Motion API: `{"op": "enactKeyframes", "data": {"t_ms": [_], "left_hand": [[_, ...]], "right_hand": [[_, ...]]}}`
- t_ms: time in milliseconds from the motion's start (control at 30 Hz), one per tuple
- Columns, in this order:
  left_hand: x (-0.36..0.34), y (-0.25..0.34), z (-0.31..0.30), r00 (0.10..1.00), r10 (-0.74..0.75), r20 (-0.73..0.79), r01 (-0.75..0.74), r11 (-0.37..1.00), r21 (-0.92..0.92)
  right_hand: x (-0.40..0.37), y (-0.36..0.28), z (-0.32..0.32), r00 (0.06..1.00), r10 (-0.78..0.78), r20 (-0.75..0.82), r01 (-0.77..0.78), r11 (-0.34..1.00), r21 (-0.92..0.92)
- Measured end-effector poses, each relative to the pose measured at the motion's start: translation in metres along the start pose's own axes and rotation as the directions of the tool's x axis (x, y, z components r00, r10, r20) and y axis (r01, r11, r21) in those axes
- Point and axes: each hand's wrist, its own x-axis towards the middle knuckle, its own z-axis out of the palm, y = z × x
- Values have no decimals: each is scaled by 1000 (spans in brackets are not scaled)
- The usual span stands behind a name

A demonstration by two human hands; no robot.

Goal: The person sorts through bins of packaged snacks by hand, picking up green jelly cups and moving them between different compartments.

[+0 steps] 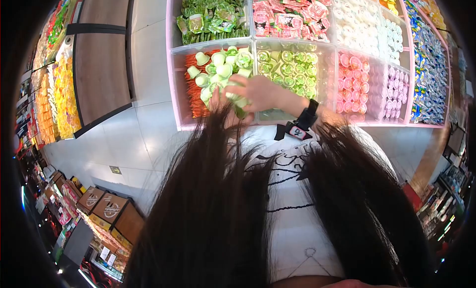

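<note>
Pale green jelly cups (224, 70) lie in a loose heap over red-wrapped snacks (194, 97) in the front-left compartment of a clear bin with pink edges (173, 89). My right hand (260, 92) reaches in from the right, a black watch (307, 117) on its wrist. Its fingers are curled around a green cup at the near side of the heap. Close beside it, my left hand (217, 100) touches the cups at the heap's front. Long dark hair covers most of that hand, and its grip is hidden.
Neighbouring compartments hold upright green cups (290, 69), pink cups (353, 82), purple cups (395, 92), green packets (213, 17) and pink packets (292, 20). Blue-and-silver packets (426, 64) fill the right side. A brown panelled surface (101, 79) stands left across the grey floor (148, 139).
</note>
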Motion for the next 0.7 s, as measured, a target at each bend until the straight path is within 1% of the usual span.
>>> {"op": "enactKeyframes", "data": {"t_ms": [67, 100, 133, 200, 233, 267, 300, 333, 367, 400, 467, 500, 567, 667, 700], "left_hand": [[-13, -29, 47, 1000, 26, 5, -27, 983, 183], [-17, -39, 68, 999, 13, -50, -2, 976, 216], [-13, -28, 56, 996, -5, -94, 15, 993, 114], [-5, -5, 28, 982, -41, -183, 23, 995, -96], [4, 8, 3, 976, -42, -214, -5, 977, -212], [10, 17, -14, 968, -47, -246, -36, 946, -324], [11, 21, -22, 986, -42, -161, -1, 966, -257], [12, 21, -23, 989, -18, -146, -16, 972, -233], [13, 20, -23, 992, 5, -130, -32, 978, -208], [13, 21, -24, 994, 28, -110, -48, 982, -185], [13, 21, -26, 997, 11, -75, -24, 984, -175], [13, 22, -27, 998, 1, -56, -11, 986, -169], [15, 26, -30, 997, -33, -65, 18, 976, -218], [15, 27, -31, 998, -41, -57, 25, 967, -252], [15, 26, -31, 998, -35, -48, 21, 967, -253]], "right_hand": [[3, -1, 3, 998, 30, 49, -33, 997, 66], [3, -1, 5, 996, 44, 75, -52, 994, 98], [1, 2, 6, 1000, 7, -27, -3, 989, 147], [-9, 12, 8, 972, -51, -229, 105, 968, 229], [-13, 22, 13, 929, -26, -368, 118, 966, 228], [-18, 36, 21, 867, -2, -499, 131, 966, 225], [-27, 44, 22, 861, 166, -481, 10, 939, 343], [-35, 53, 23, 831, 329, -449, -101, 882, 460], [-45, 59, 21, 784, 585, -209, -352, 695, 627], [-51, 70, 28, 737, 611, -291, -395, 737, 548], [-55, 98, 46, 636, 617, -463, -486, 787, 380], [-59, 108, 51, 650, 620, -439, -533, 784, 319], [-64, 118, 53, 670, 633, -388, -614, 766, 189], [-60, 137, 56, 794, 562, -232, -560, 825, 82], [-58, 142, 58, 817, 535, -216, -538, 841, 52]]}}
